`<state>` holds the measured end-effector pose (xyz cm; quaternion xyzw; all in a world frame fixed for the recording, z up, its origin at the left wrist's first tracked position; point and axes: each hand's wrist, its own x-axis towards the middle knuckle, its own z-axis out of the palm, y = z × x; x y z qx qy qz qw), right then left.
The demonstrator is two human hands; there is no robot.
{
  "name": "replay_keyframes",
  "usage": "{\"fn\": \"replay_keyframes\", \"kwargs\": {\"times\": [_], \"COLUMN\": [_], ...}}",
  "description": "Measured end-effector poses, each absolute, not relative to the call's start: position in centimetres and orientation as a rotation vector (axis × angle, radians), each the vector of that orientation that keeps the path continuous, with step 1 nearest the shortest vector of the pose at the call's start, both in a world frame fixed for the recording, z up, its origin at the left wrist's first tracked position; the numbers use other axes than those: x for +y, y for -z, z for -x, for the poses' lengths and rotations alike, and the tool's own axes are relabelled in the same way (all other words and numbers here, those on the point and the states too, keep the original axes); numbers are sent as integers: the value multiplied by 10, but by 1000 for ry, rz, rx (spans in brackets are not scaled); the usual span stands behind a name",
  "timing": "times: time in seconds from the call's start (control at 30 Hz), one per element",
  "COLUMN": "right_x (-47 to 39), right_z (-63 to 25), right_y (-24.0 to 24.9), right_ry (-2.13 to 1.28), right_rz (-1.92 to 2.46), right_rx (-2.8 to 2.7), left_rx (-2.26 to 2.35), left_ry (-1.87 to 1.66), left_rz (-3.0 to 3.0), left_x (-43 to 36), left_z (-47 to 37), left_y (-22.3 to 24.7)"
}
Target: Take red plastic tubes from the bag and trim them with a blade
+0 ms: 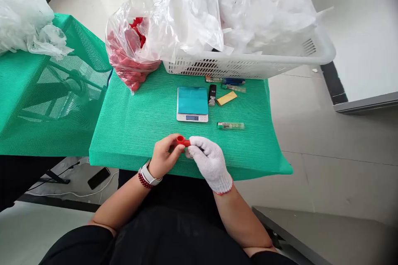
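Note:
Over the near edge of the green-covered table, both hands meet at a small red plastic pipe fitting (180,140). Its round open end faces up. My bare left hand (166,155), with a watch and beads at the wrist, pinches the ring end. My right hand (209,159), in a white knitted glove, grips the narrower stem, which its fingertips partly hide. Just beyond the hands stands a small digital scale (192,103) with a blue-green top and a lit display. A clear bag of red plastic pieces (132,58) rests farther back on the left.
A white plastic basket (248,64) with clear plastic bags sits at the back. Right of the scale lie a black device (212,94), a gold packet (226,98) and several lighters, one a green lighter (231,126). Another green-covered surface (25,91) is at left.

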<state>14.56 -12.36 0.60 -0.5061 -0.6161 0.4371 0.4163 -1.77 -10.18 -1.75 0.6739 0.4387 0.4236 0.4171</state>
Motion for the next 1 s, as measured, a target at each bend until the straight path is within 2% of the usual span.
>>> {"fn": "replay_keyframes", "kwargs": {"times": [0.07, 0.2, 0.27, 0.37, 0.53, 0.6, 0.7, 0.8, 0.87, 1.0], "right_x": [-125, -123, -122, -122, -125, -126, -124, -123, -122, -119], "right_z": [-144, -140, -139, -140, -141, -139, -138, -140, -142, -142], "right_y": [-4, 5, 10, 12, 6, 4, 3, 7, 11, 10], "right_ry": [-962, -240, 0, -80, -885, -1008, -798, -200, 69, -97], "right_rz": [1286, 1157, 1106, 1151, 1273, 1289, 1320, 1187, 1097, 1191], "right_rx": [-1652, -1925, -1953, -1904, -1542, -1465, -1687, -1943, -1967, -1924], "left_rx": [1112, 1094, 1082, 1010, 969, 987, 998, 958, 914, 931], "left_ry": [-983, -926, -936, -927, -968, -946, -889, -856, -826, -843], "left_rz": [-1615, -1471, -1431, -1470, -1589, -1580, -1467, -1325, -1286, -1346], "left_x": [-100, -96, -95, -96, -97, -98, -97, -94, -92, -93], "left_z": [19, 21, 22, 24, 23, 22, 22, 24, 25, 25], "left_y": [15, 10, 11, 15, 20, 19, 13, 7, 5, 8]}}
